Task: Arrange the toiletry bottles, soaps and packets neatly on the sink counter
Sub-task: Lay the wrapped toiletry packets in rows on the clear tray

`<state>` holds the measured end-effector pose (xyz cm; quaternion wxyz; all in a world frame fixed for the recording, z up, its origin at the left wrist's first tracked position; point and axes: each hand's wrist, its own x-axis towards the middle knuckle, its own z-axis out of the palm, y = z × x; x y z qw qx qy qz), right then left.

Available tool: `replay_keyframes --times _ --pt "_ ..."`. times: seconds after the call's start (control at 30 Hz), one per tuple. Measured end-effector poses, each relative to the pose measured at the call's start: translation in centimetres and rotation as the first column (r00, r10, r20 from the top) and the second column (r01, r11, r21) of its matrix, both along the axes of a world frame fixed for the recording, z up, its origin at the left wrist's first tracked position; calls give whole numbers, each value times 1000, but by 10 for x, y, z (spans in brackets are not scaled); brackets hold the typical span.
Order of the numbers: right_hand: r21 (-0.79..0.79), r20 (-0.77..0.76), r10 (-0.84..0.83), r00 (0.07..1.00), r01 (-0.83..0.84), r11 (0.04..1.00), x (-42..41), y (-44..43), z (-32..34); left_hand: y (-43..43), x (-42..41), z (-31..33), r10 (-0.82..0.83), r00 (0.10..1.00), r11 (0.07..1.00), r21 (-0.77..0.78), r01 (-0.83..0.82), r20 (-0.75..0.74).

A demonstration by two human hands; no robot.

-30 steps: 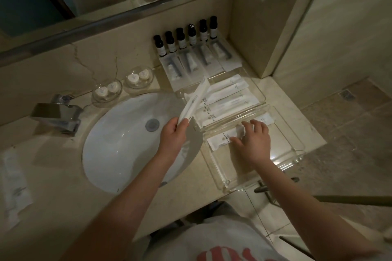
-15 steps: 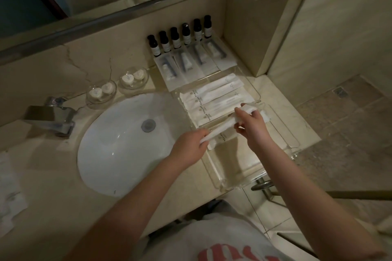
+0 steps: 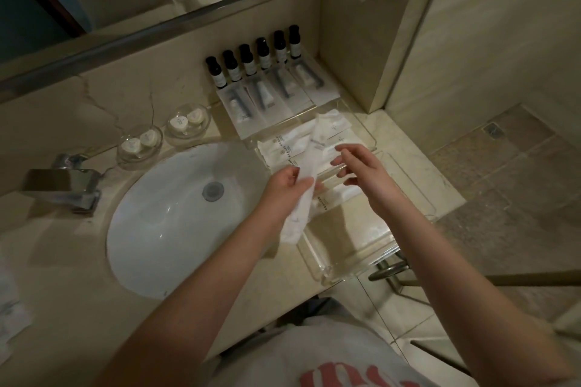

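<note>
Your left hand (image 3: 284, 187) pinched the long packet (image 3: 306, 181), right hand (image 3: 361, 171) open and empty; laying it square with the tray (image 3: 361, 264) rows was advisable.

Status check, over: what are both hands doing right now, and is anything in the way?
Left hand gripping long white packet, lifted above clear tray. Right hand open, empty, beside it. Bottles lined along wall. Nothing blocking tray.
</note>
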<state>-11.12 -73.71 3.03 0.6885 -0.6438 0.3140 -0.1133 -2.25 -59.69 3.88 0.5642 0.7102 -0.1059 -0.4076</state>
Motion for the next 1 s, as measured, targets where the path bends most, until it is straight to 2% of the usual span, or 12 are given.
replay_keyframes --times 0.07,0.13,0.23,0.4,0.53,0.6,0.73,0.83,0.9,0.97,1.0 --pt "9 -73 87 994 -87 996 -10 3 -8 -2 3 -2 117 993 990 -80 -119 -25" --pt "8 -146 250 957 -251 968 -19 11 -17 -4 3 -4 164 986 976 -142 -168 -36" --pt "81 -123 388 914 -380 921 -25 29 -27 -11 -2 -6 201 978 962 -177 -206 -48" --pt "123 -41 297 954 -290 949 -25 34 -36 -16 -3 -7 215 972 949 -215 -232 -98" --pt "40 -130 131 983 -127 991 -35 8 -40 -12 14 3 341 916 880 -270 -390 -212" --pt "-39 -180 9 984 -16 999 -43 -6 -45 -8 21 4 358 912 879 -257 -402 -200" --pt "-64 -196 -257 946 249 966 -53 -32 -50 3 8 -18 175 984 984 13 -175 45" --pt "-137 -225 -334 915 309 941 -53 -47 -53 8 -11 -41 -71 974 978 208 26 214" --pt "-254 -259 -354 899 290 923 -51 -54 -56 7 -21 -51 -334 873 906 378 192 355" --pt "-375 -300 -333 894 211 903 -49 -57 -58 5 -28 -56 -605 644 770 551 322 468" --pt "-439 -325 -319 890 157 885 -47 -58 -60 3 -31 -58 -686 530 710 617 340 498"
